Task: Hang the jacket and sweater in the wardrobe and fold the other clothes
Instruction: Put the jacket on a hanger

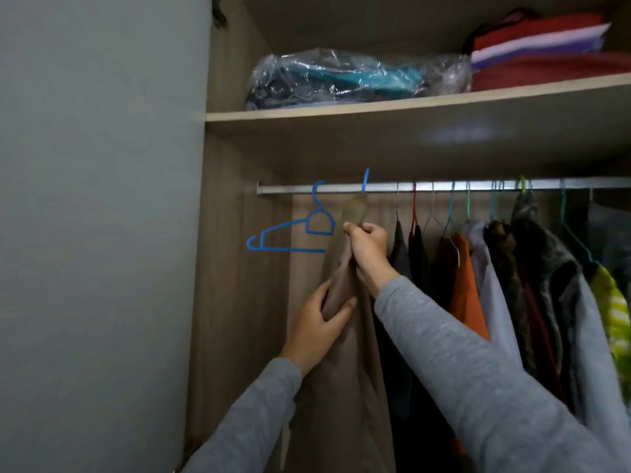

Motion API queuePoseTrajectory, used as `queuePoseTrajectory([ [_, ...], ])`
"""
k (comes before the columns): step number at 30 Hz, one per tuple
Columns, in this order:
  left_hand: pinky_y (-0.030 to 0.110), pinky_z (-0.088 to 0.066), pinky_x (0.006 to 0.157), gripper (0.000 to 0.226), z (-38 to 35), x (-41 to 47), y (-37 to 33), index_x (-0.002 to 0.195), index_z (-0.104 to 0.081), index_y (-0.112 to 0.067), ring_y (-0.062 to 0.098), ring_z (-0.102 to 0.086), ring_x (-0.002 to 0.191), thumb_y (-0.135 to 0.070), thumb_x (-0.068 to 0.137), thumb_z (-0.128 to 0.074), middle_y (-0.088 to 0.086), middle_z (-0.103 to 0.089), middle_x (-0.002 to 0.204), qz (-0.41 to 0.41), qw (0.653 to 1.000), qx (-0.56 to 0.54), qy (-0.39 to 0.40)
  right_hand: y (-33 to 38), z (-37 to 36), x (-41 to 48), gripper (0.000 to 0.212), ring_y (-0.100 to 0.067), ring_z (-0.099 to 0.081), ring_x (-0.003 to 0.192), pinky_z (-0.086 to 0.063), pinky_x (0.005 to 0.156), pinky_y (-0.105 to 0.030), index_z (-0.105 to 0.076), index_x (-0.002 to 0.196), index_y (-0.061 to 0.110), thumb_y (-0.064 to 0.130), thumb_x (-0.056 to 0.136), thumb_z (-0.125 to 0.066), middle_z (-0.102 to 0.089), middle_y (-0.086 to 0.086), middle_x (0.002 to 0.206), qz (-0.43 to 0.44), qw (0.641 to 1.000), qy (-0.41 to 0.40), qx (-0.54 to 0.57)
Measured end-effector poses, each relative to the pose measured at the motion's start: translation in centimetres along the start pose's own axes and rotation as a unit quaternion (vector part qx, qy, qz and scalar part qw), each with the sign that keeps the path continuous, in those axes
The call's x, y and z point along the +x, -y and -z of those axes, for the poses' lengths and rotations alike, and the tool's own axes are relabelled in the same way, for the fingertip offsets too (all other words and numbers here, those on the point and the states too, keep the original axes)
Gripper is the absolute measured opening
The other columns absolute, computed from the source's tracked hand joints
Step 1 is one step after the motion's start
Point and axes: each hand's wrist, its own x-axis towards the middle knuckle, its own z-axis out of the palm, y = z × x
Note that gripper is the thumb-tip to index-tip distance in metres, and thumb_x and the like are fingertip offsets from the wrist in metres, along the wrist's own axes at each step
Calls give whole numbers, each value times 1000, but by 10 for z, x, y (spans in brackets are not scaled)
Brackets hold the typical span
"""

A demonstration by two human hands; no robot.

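View from the wearer's head into an open wardrobe, with a metal rail (444, 186) running across the middle. A long brown garment (345, 370) hangs straight down below the left part of the rail, and the blue hook (366, 180) of its hanger sits over the rail; whether it is the jacket or the sweater cannot be told. The right hand (368, 247), in a grey sleeve, is just below the rail with its fingers curled tight, pinching the top of the brown garment near the collar. The left hand (317, 326), lower under the rail, holds a fold of the same cloth, with the thumb on one side and loosely bent fingers on the other. An empty blue hanger (290, 233) hangs tilted from the rail's left end, just beside the garment. Along the rail's right part hangs a packed row of clothes (532, 268), among them an orange piece (466, 285). Above the rail is a wooden shelf (375, 109) holding a clear plastic bag of clothes (341, 76) and a red and purple folded stack (546, 52). Left of the rail's end stands a plain grey panel (102, 233).
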Motion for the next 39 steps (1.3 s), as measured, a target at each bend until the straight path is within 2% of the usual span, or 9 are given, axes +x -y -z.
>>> queuePoseTrajectory([
  [4, 8, -45, 74, 21, -22, 56, 26, 110, -62, -21, -7, -63, 88, -21, 89, -63, -12, -69, 96, -17, 1000, -22, 8, -7, 4, 65, 18, -27, -65, 91, -54, 85, -37, -61, 101, 5, 14, 85, -64, -67, -14, 94, -4, 1000, -22, -13],
  [10, 13, -44, 91, 31, -54, 110, 67, 123, -55, -30, -4, -58, 108, -26, 92, -57, -18, -64, 112, -52, 998, -34, 32, -22, 6, 114, 26, -27, -64, 88, -52, 79, -31, -61, 106, 1, 14, 84, -65, -67, -14, 96, 8, 998, -37, -50],
  [17, 10, -44, 85, 26, -63, 151, 94, 113, -55, -39, -7, -60, 101, -33, 88, -55, -19, -66, 104, -86, 995, -45, 37, -36, 1, 148, 14, -27, -64, 82, -55, 80, -35, -60, 91, 3, 12, 83, -66, -66, -15, 87, 30, 996, -51, -69],
  [23, 3, -37, 87, 34, -75, 144, 112, 120, -48, -37, -14, -54, 106, -17, 94, -56, -20, -61, 113, -120, 988, -43, 84, -48, 12, 152, 22, -32, -64, 91, -54, 85, -40, -64, 103, -1, 10, 83, -63, -67, -21, 100, -4, 984, -68, -167],
  [26, 4, -37, 89, 35, -79, 143, 119, 121, -46, -43, -13, -52, 109, -24, 93, -57, -19, -60, 116, -110, 988, -40, 100, -49, 16, 151, 19, -30, -63, 91, -54, 84, -38, -64, 102, 0, 9, 86, -61, -66, -19, 99, 0, 982, -62, -180],
  [29, 10, -39, 94, 46, -77, 141, 129, 131, -49, -27, -6, -54, 113, -41, 88, -58, -11, -61, 123, -106, 989, -30, 97, -47, 15, 152, 11, -32, -64, 94, -53, 85, -39, -65, 92, 4, 12, 85, -61, -67, -18, 98, 14, 969, -60, -240],
  [33, 24, -47, 92, 70, -60, 134, 154, 124, -56, -11, 3, -59, 109, -63, 78, -59, -4, -64, 119, -147, 982, -26, 116, -41, 8, 147, 30, -33, -53, 112, -48, 95, -39, -55, 113, 7, 11, 83, -58, -50, -17, 124, 74, 916, -15, -394],
  [35, 25, -50, 90, 78, -47, 131, 167, 127, -53, -6, 11, -63, 107, -64, 76, -60, -2, -68, 115, -116, 981, -95, 124, -31, 3, 144, 31, -31, -49, 115, -45, 99, -42, -54, 115, 9, 5, 85, -53, -43, -14, 128, 141, 915, -9, -378],
  [39, 27, -51, 74, 55, -19, 153, 172, 113, -57, -10, 16, -70, 79, -54, 90, -35, 5, -74, 82, 140, 937, -319, 30, 2, -19, 136, 27, -22, -53, 105, -42, 83, -27, -58, 113, 8, 7, 89, -48, -55, -9, 116, 244, 907, -2, -343],
])
